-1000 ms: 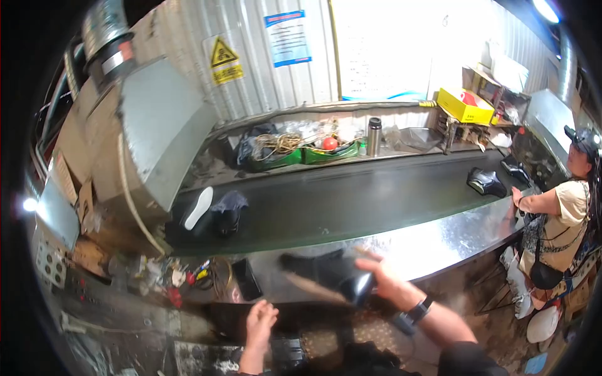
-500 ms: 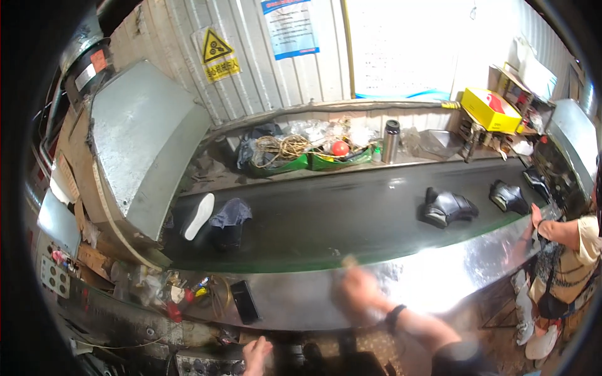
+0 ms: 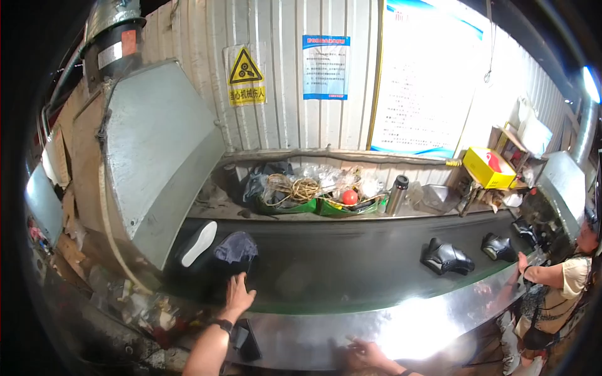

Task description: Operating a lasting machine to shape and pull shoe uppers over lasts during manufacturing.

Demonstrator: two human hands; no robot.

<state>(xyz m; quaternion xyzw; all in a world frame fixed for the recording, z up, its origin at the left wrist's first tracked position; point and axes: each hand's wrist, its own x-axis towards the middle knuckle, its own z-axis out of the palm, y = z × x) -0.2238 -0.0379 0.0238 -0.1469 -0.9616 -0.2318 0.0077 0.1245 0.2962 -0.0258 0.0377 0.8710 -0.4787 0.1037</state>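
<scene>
My left hand (image 3: 237, 296) reaches over the belt's near edge with fingers stretched and thumb apart. Its fingertips meet the near end of a dark shoe-like piece topped with grey-purple cloth (image 3: 236, 247); whether they press on it I cannot tell. Just left of that piece, a dark shoe with a white sole (image 3: 200, 244) lies on its side. Low over the shiny metal ledge (image 3: 295, 332), my right hand (image 3: 370, 354) points leftward, fingers loosely apart and nothing visible in them. A black phone (image 3: 248, 341) lies on the ledge beside my left wrist.
Black shoes (image 3: 446, 257) stand on the dark conveyor belt (image 3: 338, 263) at the right, near a co-worker's hand (image 3: 522, 262). Behind the belt are green-edged bags of rope and plastic (image 3: 301, 203), a steel flask (image 3: 397, 195) and a yellow box (image 3: 489, 169). A grey metal hood (image 3: 160, 144) rises left.
My left hand has moved up and forward to the cloth-topped piece. The right hand has drawn back from the belt's edge toward me. The view has tilted upward.
</scene>
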